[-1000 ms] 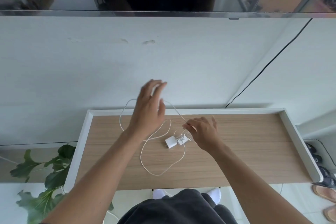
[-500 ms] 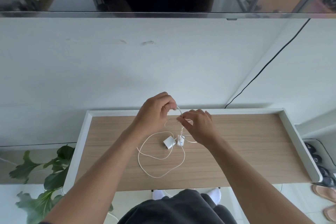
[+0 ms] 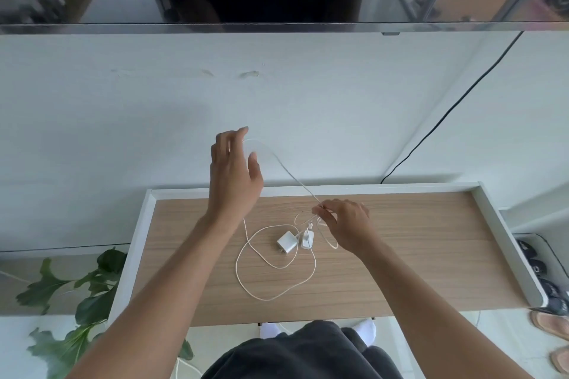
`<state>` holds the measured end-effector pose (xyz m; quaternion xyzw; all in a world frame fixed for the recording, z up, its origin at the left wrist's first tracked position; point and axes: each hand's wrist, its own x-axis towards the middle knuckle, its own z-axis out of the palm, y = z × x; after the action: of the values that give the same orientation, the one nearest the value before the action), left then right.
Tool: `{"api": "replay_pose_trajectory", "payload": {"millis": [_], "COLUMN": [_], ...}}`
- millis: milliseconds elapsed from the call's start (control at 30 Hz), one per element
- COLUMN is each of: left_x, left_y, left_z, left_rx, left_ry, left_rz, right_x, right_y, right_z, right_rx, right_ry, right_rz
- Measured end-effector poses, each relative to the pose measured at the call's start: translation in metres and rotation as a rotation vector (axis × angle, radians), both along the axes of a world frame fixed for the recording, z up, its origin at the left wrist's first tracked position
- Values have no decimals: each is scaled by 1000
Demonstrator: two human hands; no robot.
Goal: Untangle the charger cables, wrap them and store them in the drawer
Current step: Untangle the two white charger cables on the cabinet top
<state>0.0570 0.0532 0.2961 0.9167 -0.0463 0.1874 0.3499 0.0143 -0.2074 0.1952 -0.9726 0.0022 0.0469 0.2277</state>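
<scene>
Two white charger plugs [image 3: 287,241] lie side by side in the middle of the wooden shelf top [image 3: 400,255], with thin white cables [image 3: 271,297] looping around them. My left hand [image 3: 232,175] is raised above the shelf's back edge, fingers curled around a stretch of cable that runs taut down to my right hand [image 3: 345,223]. My right hand pinches the cable near the tangle just above the plugs. No drawer shows in this view.
The shelf has a white raised rim [image 3: 140,234]. A black wire [image 3: 446,114] runs down the wall at the right. A leafy plant [image 3: 77,295] stands at the lower left, sandals [image 3: 551,321] and shoes lie on the floor at the right. A mirror edge [image 3: 277,27] crosses above.
My left hand has lifted up and to the left, drawing a length of cable out from the tangle. My right hand moved slightly right and down, keeping its pinch near the plugs.
</scene>
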Motion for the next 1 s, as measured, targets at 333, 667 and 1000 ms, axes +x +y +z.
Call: {"api": "replay_pose_trajectory", "payload": {"millis": [333, 667, 1000], "left_x": [-16, -9, 2], "left_y": [-31, -38, -46], "left_z": [-53, -31, -16], "left_rx": [380, 26, -479], "left_ry": [278, 241, 267], "left_rz": [-525, -493, -162], "right_x": [6, -1, -8], "right_y": [4, -17, -43], "right_z": [23, 22, -11], "right_rx": [37, 207, 126], "right_ry": [-164, 8, 179], "right_rz": [103, 17, 91]}}
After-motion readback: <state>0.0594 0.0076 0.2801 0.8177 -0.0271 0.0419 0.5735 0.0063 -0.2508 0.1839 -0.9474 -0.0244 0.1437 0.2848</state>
